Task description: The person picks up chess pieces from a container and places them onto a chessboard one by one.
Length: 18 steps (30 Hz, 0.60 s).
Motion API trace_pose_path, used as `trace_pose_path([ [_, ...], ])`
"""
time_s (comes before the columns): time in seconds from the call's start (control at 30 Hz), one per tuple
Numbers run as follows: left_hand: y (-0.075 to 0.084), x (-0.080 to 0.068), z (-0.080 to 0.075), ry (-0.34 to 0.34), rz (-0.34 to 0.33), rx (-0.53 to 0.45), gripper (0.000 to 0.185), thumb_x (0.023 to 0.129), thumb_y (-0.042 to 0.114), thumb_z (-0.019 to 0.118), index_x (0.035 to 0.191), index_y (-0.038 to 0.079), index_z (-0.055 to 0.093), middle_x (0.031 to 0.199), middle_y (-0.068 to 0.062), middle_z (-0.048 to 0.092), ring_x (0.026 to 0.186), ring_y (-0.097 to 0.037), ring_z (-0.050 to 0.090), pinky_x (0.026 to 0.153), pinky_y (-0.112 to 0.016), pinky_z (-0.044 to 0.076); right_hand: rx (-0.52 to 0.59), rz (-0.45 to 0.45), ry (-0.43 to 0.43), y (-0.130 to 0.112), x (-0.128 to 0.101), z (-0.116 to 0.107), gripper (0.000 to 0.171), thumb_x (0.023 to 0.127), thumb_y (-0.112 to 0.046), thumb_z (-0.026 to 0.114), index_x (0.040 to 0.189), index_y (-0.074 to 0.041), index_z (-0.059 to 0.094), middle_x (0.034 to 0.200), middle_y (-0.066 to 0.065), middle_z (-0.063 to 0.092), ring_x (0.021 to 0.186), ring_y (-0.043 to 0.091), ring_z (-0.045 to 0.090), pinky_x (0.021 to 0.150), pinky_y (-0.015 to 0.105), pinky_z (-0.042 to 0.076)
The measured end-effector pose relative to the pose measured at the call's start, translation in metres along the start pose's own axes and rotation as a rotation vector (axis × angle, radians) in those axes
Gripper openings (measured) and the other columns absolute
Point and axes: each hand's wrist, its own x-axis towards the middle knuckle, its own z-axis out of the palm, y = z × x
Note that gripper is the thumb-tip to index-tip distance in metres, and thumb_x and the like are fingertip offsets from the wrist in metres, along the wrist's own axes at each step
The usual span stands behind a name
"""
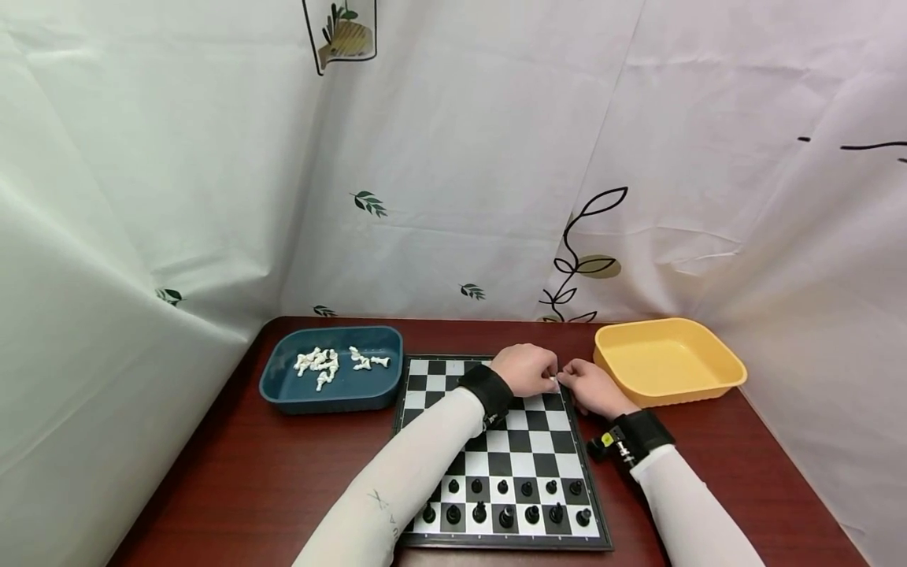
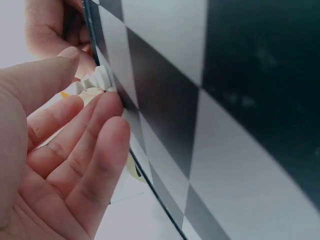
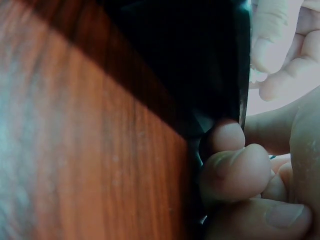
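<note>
Left hand [image 1: 526, 368] pinches a white piece [image 2: 96, 80] at the board's [image 1: 489, 441] far right edge; right hand [image 1: 594, 387], fingers curled, steadies that edge.

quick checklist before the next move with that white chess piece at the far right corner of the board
1. White piece held: ok, left hand pinches it between thumb and fingers.
2. Right hand clear of the piece: cannot tell, it sits at the board edge, fingers curled, close to the left hand.
3. Blue tray reachable: ok, it lies left of the board with white pieces inside.
4. Yellow tray: ok, nothing visible in it.
5. Black pieces undisturbed: ok, standing in two near rows.
</note>
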Motion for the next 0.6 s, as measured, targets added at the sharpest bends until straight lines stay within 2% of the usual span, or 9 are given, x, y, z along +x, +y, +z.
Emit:
trace_pose_path([
  [0.13, 0.002, -0.004, -0.005, -0.019, -0.017, -0.006, 0.021, 0.103, 0.04, 0.082, 0.117, 0.024, 0.079, 0.091, 0.016, 0.071, 0.078, 0.0, 0.061, 0.067, -0.022, 0.048, -0.003, 0.003, 0.002, 0.001, 0.002, -0.001, 0.019, 0.113, -0.018, 0.057, 0.105, -0.001, 0.061, 0.064, 0.006, 0.056, 0.045, 0.021, 0.053, 0.05, 0.037, 0.046],
  [0.33, -0.006, -0.016, -0.014, -0.01, -0.026, -0.008, 0.027, 0.108, 0.039, 0.075, 0.131, 0.023, 0.078, 0.111, 0.014, 0.078, 0.094, -0.002, 0.069, 0.077, -0.023, 0.053, -0.001, 0.022, 0.0, 0.002, 0.004, 0.0, 0.019, 0.113, -0.019, 0.057, 0.105, -0.002, 0.06, 0.064, 0.006, 0.057, 0.046, 0.021, 0.053, 0.051, 0.037, 0.046],
  [0.43, -0.012, -0.025, -0.02, 0.005, -0.033, -0.036, 0.028, 0.109, 0.037, 0.074, 0.132, 0.021, 0.079, 0.116, 0.012, 0.079, 0.1, -0.004, 0.071, 0.081, -0.024, 0.055, 0.003, 0.028, -0.002, 0.002, 0.003, 0.0, 0.02, 0.113, -0.02, 0.056, 0.105, -0.002, 0.06, 0.065, 0.007, 0.057, 0.046, 0.022, 0.054, 0.052, 0.038, 0.046],
  [0.6, -0.024, -0.037, -0.028, 0.045, -0.043, -0.101, 0.025, 0.109, 0.034, 0.074, 0.129, 0.02, 0.08, 0.116, 0.01, 0.078, 0.098, -0.003, 0.069, 0.081, -0.023, 0.054, 0.016, 0.037, 0.008, 0.003, 0.001, 0.0, 0.019, 0.113, -0.02, 0.058, 0.105, -0.002, 0.061, 0.066, 0.007, 0.057, 0.046, 0.022, 0.054, 0.052, 0.037, 0.047],
])
